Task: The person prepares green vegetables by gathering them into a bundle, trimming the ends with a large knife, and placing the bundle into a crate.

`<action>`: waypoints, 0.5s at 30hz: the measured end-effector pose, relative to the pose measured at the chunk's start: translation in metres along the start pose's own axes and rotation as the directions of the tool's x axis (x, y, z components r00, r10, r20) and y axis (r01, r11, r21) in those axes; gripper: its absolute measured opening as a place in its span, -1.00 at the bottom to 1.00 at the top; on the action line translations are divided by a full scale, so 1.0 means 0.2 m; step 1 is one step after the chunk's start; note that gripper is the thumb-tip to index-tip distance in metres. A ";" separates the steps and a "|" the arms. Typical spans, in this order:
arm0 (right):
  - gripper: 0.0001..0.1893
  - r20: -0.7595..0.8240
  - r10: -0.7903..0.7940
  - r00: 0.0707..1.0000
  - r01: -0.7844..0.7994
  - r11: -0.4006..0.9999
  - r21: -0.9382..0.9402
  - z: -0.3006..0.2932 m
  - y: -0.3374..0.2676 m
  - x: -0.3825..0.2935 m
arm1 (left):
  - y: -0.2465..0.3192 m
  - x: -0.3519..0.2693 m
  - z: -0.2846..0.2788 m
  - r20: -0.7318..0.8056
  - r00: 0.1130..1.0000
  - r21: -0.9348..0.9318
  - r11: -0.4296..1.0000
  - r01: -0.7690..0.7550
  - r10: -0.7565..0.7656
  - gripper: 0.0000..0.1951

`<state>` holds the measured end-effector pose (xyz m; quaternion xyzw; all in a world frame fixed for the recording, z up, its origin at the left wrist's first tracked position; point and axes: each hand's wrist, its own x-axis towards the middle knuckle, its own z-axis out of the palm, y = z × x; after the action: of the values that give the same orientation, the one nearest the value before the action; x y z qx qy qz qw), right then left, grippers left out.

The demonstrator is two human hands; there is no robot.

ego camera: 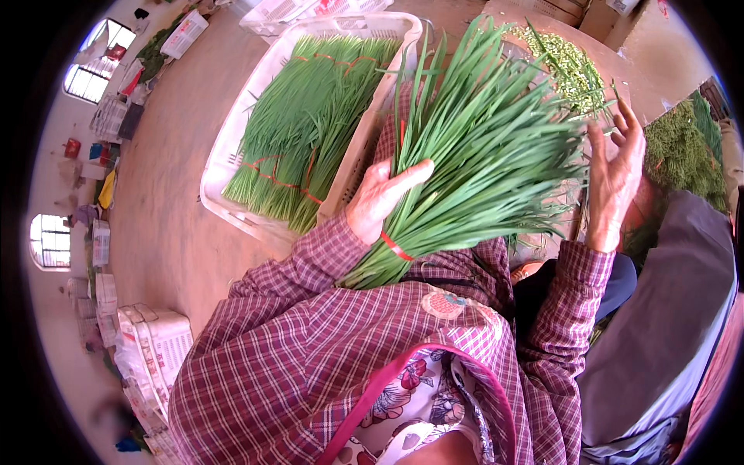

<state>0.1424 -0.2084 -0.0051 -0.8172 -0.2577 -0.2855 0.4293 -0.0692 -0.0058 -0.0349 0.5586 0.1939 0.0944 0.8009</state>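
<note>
A bunch of long green leaves, likely garlic chives, lies across my front, with a red band round its lower part. My left hand grips the bunch above that band, thumb on top. My right hand is raised at the right beside the leaf tips, its fingers apart; a thin green blade is near its fingertips, and whether they touch it I cannot tell. Beyond my left arm stands a white plastic crate holding similar bunches tied with red bands.
Cut pale green pieces lie in a heap at the upper right. Another heap of greens is at the far right, by a person's dark-clothed part. More crates stand along the left wall. A second white crate is at the top.
</note>
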 end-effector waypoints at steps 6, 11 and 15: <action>-0.52 0.696 0.241 0.677 -0.583 0.753 0.306 -0.13 -0.13 -0.28 | 0.15 0.14 0.00 -0.008 0.998 -0.261 0.964 0.052 -0.056 -0.60; -0.35 0.773 0.252 0.582 -0.772 0.471 0.427 0.06 -0.21 -0.47 | 0.23 0.26 0.11 0.092 0.995 -0.257 0.965 0.052 -0.029 -0.60; -0.39 0.667 0.359 0.653 -0.755 0.379 0.536 0.13 -0.29 -0.40 | 0.24 0.30 0.21 0.202 0.978 -0.039 0.998 -0.053 0.060 -0.50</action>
<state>0.0537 -0.1715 -0.0393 -0.6206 -0.1426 0.2196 0.7391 0.0066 -0.0035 0.0094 0.5570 0.0937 0.0630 0.8228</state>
